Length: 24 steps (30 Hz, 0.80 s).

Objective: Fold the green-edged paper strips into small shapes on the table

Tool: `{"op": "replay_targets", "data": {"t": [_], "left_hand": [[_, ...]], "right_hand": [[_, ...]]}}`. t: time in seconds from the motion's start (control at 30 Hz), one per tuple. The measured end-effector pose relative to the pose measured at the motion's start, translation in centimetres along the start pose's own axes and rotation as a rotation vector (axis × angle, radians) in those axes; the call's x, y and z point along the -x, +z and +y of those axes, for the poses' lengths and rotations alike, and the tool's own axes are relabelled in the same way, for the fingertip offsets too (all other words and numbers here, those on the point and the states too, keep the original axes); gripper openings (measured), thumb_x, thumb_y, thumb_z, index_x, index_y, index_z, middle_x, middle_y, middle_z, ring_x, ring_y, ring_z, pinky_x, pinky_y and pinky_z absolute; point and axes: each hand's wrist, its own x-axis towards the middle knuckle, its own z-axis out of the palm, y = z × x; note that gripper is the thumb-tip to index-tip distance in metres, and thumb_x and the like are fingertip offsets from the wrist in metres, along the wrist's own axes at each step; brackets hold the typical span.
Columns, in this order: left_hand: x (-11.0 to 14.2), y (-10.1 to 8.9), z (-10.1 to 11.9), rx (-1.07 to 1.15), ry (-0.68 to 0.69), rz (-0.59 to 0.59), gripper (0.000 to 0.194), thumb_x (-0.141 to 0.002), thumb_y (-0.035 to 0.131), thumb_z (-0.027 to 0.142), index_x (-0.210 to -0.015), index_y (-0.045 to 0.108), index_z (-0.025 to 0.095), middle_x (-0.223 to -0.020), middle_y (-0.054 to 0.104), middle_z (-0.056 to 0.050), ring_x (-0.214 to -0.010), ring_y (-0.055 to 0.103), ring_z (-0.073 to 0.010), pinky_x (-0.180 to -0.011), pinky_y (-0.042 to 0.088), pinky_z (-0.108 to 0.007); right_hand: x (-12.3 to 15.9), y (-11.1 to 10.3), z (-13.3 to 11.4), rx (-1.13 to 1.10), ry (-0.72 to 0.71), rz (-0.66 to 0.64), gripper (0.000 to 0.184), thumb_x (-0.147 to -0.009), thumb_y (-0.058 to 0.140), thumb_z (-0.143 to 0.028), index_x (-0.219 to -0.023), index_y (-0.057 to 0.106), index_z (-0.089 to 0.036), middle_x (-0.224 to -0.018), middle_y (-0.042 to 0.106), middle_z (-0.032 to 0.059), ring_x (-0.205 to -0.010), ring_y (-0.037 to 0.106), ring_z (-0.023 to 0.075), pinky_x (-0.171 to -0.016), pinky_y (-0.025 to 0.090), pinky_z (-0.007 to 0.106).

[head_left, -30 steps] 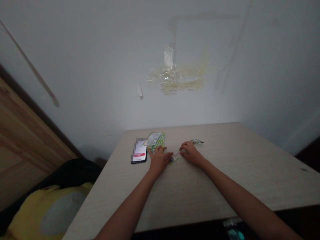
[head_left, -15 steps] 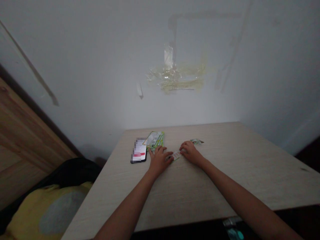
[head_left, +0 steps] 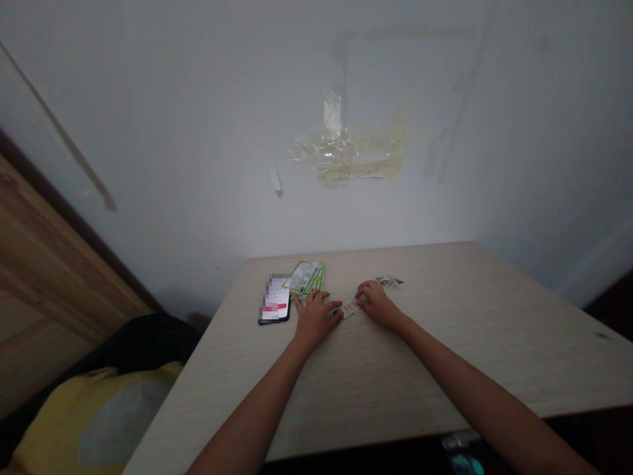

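A small white printed sheet (head_left: 351, 308) with reddish marks and a greenish edge lies flat on the table between my hands. My left hand (head_left: 315, 318) holds its left end between thumb and forefinger, the other fingers spread towards a stack of green-and-white packets (head_left: 307, 277). At the sheet's right end, my right hand (head_left: 378, 305) is curled with its fingertips on it. Part of the sheet is hidden under my fingers. Just beyond my right hand lies a crumpled green-and-white wrapper (head_left: 390, 281).
A phone (head_left: 275, 305) with a lit screen lies left of the packets, partly under them. The pale wooden table (head_left: 395, 382) meets a wall (head_left: 198, 132) bearing old tape (head_left: 332, 148). A yellow-and-grey plush thing (head_left: 93, 415) sits below the table's left edge.
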Motion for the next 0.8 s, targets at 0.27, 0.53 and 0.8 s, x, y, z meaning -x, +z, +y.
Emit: {"op": "replay_targets", "data": {"t": [0.27,0.53,0.8], "left_hand": [[0.0,-0.1,0.1,-0.011,0.001,-0.002,0.029,-0.083,0.061,0.047,-0.111,0.067,0.042,-0.128,0.058,-0.003,-0.130,0.039,-0.0308,-0.104,-0.002,-0.075],[0.1,0.0,0.0,-0.010,0.007,0.004,0.029,-0.083,0.061,0.047,-0.112,0.067,0.042,-0.128,0.058,-0.003,-0.130,0.039,-0.0307,-0.105,-0.002,-0.075],[0.0,-0.2,0.2,-0.008,-0.004,-0.007,0.029,-0.084,0.061,0.046,-0.111,0.067,0.042,-0.127,0.059,-0.003,-0.129,0.039,-0.0307,-0.107,-0.002,-0.073]], "right_hand": [[0.0,-0.5,-0.2,-0.016,-0.025,-0.029,0.010,-0.079,0.064,-0.018,-0.088,0.062,-0.017,-0.096,0.060,0.0068,-0.100,0.051,0.0218,-0.094,0.037,0.037],[-0.1,-0.7,-0.7,0.003,-0.022,-0.036,0.010,-0.078,0.066,-0.017,-0.086,0.062,-0.016,-0.092,0.061,0.0069,-0.096,0.052,0.0219,-0.091,0.039,0.037],[-0.2,-1.4,-1.9,-0.059,-0.103,-0.034,0.008,-0.077,0.062,-0.009,-0.079,0.062,-0.017,-0.083,0.062,0.0045,-0.088,0.054,0.0198,-0.086,0.043,0.035]]}}
